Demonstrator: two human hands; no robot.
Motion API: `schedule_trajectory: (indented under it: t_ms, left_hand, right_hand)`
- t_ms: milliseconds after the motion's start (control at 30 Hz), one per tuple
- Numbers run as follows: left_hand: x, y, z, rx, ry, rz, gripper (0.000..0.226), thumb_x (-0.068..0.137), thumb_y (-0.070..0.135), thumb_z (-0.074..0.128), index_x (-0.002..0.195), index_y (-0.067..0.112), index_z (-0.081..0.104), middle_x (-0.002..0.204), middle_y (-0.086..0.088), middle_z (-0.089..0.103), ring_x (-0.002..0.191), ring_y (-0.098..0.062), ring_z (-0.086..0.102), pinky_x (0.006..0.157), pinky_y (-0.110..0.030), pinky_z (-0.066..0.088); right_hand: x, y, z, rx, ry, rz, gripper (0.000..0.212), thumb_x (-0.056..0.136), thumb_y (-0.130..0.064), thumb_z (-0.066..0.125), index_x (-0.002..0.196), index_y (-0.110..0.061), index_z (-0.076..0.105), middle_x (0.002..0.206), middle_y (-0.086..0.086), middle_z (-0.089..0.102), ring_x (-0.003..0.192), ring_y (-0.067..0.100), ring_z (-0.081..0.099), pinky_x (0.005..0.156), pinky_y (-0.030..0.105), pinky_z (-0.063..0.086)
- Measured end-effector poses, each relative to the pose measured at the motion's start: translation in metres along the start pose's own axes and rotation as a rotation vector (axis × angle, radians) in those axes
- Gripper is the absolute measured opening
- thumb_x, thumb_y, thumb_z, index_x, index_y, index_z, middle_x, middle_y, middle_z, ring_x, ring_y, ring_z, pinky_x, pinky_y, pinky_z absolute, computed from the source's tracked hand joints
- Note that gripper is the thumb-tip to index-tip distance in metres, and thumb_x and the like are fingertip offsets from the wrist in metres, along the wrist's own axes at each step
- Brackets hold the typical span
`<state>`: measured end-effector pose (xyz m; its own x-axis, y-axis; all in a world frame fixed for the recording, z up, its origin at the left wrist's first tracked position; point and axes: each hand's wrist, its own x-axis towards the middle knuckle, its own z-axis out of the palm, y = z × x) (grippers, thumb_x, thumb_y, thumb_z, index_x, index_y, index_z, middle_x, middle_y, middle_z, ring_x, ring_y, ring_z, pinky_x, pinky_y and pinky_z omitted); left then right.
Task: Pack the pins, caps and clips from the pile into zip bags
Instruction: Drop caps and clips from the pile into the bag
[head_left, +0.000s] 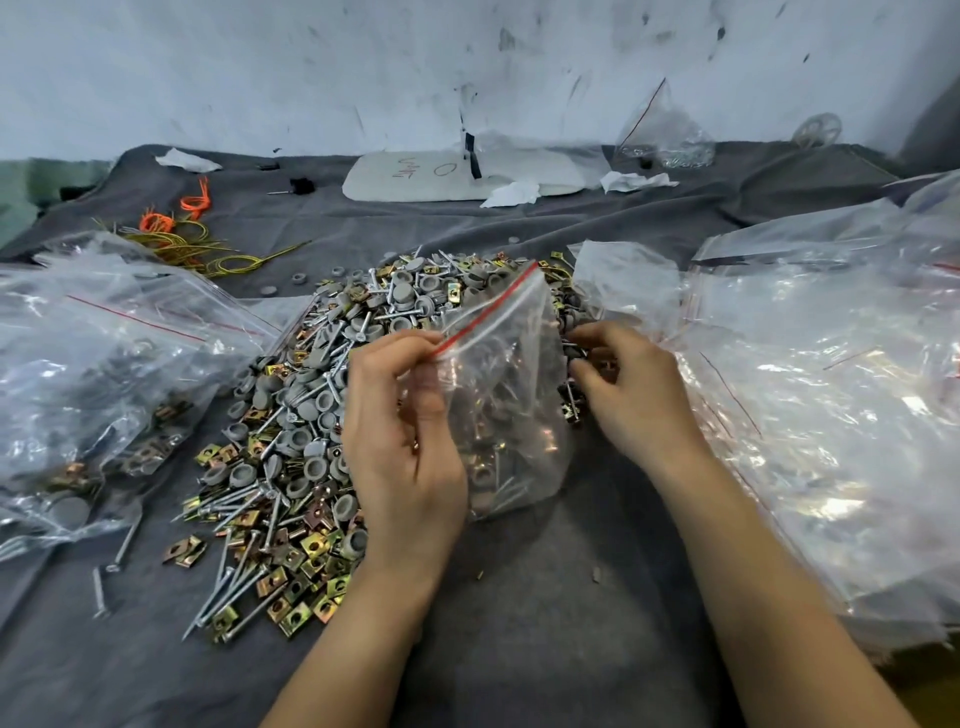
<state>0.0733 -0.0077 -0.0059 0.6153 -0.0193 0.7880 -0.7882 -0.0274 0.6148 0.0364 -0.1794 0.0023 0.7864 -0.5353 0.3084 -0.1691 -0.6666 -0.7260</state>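
Head view: a person is working at a worktop covered by a grey cloth, with the pile of pins, caps and clips sitting in its middle.
Left hand: it is pinching the zip bag by the red strip at its mouth, thumb and fingers curled on the plastic, and is holding it up over the near right part of the pile.
Zip bag: it is hanging mouth-up and tilted, and is already carrying some pins and grey pieces in its bottom.
Right hand: it is reaching into the right edge of the pile, just beside the bag, with its fingers curling down among the parts. I cannot tell whether it is gripping anything, because the fingertips are lying too deep in the parts to show.
Step in hand: judging by this, the person is gathering the next parts for the bag.
Doing it well: the left hand should be holding the mouth spread and turned toward the right hand, so that long pins are going in lengthwise and not snagging or piercing the plastic. Small pinches are likely spilling less than a full fist.
Other bags: filled bags are lying left of the pile, and a heap of empty bags is lying right of it.
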Motion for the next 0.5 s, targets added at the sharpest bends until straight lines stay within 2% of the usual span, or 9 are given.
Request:
schedule_trajectory:
  t_ms: [133,267,367,500]
  left_hand:
    - [0.001,0.001,-0.002,0.014,0.006,-0.009,0.019,0.101,0.015,0.04,0.109,0.03,0.047,0.104,-0.008,0.057,0.091,-0.023,0.055,0.08,-0.038,0.046]
    - [0.001,0.0,-0.002,0.042,0.012,-0.028,0.022,0.102,0.015,0.04,0.109,0.035,0.046,0.101,-0.005,0.056,0.079,-0.02,0.049,0.071,-0.036,0.04]
    - [0.0,0.0,-0.002,0.053,0.008,-0.023,0.017,0.101,0.014,0.04,0.109,0.028,0.047,0.102,0.001,0.055,0.087,-0.019,0.053,0.076,-0.035,0.043]
    - [-0.001,0.002,0.0,0.023,-0.012,-0.008,0.019,0.101,0.013,0.041,0.109,0.03,0.047,0.105,-0.003,0.057,0.098,-0.021,0.058,0.087,-0.04,0.048]
  right_hand:
    - [0.002,-0.002,0.013,-0.091,-0.111,-0.065,0.033,0.091,-0.014,0.059,0.124,-0.017,0.059,0.121,0.005,0.064,0.117,0.027,0.053,0.098,0.039,0.043]
    - [0.002,-0.003,0.019,-0.134,-0.001,-0.057,0.021,0.091,-0.02,0.062,0.112,-0.015,0.063,0.111,0.004,0.066,0.108,0.028,0.053,0.089,0.038,0.045]
    - [0.0,-0.003,0.025,-0.187,0.059,-0.064,0.017,0.091,-0.023,0.064,0.106,-0.016,0.061,0.111,0.003,0.062,0.106,0.025,0.049,0.083,0.033,0.04]
    - [-0.001,-0.003,0.028,-0.231,0.079,-0.072,0.027,0.093,-0.02,0.06,0.119,-0.018,0.062,0.118,0.005,0.059,0.113,0.029,0.043,0.082,0.032,0.036]
